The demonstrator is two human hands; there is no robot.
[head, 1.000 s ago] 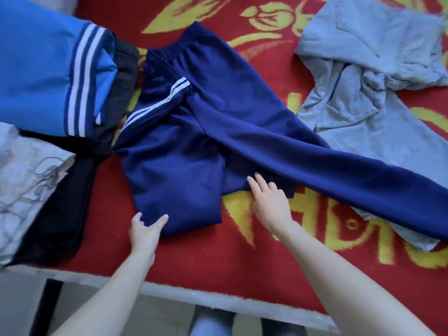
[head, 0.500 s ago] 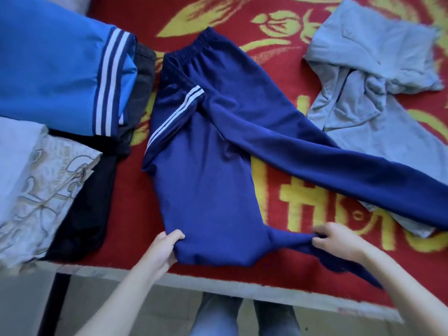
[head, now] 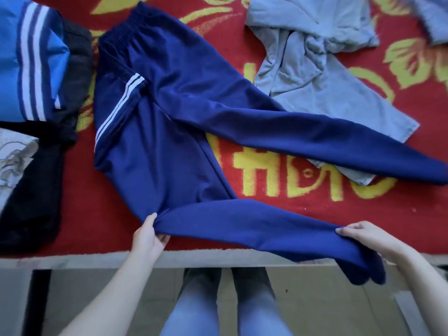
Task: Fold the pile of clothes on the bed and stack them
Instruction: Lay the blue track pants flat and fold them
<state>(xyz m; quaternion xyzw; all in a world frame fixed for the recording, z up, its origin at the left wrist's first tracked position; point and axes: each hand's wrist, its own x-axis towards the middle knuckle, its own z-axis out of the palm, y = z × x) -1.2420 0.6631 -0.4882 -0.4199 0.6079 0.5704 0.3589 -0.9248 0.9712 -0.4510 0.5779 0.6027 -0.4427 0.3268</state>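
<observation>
Navy track pants with white side stripes lie spread on the red and yellow bedspread, waistband at the far end. One leg runs out to the right. The near leg bends at the knee and stretches along the bed's front edge. My left hand pinches that leg at the bend. My right hand grips it near the cuff, which hangs off the edge. A crumpled light blue garment lies at the back right, partly under the far leg.
At the left sits a stack of folded clothes: a bright blue striped jacket on top of a black garment, with a white patterned cloth beside it. The bed's pale front edge runs below; my legs show under it.
The near leg was folded under; both hands gripped it and my right hand has drawn it out to the right along the front edge. The view has shifted closer.
</observation>
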